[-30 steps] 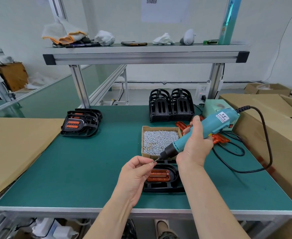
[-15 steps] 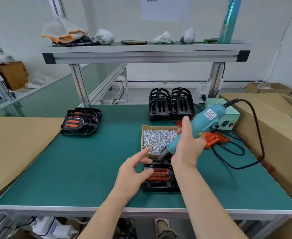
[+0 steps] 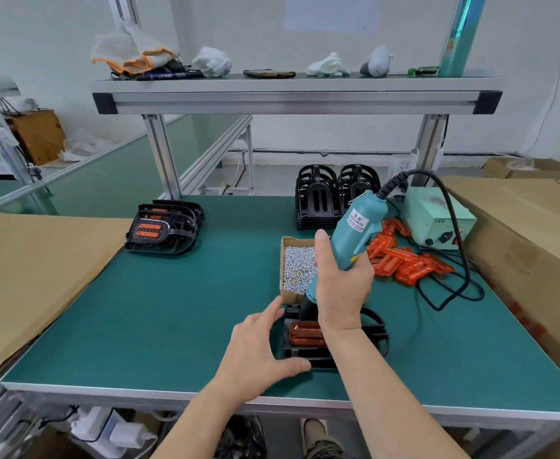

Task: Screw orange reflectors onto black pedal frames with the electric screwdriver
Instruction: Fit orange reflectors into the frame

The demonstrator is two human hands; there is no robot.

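A black pedal frame (image 3: 376, 329) with an orange reflector (image 3: 306, 334) set in it lies near the table's front edge. My right hand (image 3: 341, 288) grips the teal electric screwdriver (image 3: 354, 233), held nearly upright with its tip down on the frame's far left part; the tip is hidden behind my hand. My left hand (image 3: 260, 349) holds the frame's left side, fingers at its far corner and thumb at its near corner. A cardboard box of screws (image 3: 296, 266) stands just behind the frame.
Loose orange reflectors (image 3: 404, 260) lie right of the box, beside the screwdriver's power unit (image 3: 437, 220) and its black cable (image 3: 450, 293). Stacked bare pedal frames (image 3: 334, 197) stand at the back, finished pedals (image 3: 164, 228) at the left. Cardboard flanks both table sides.
The screwdriver has tilted upright and come down onto the frame. My left hand let go of the screw at the tip and moved down to hold the frame's left side.
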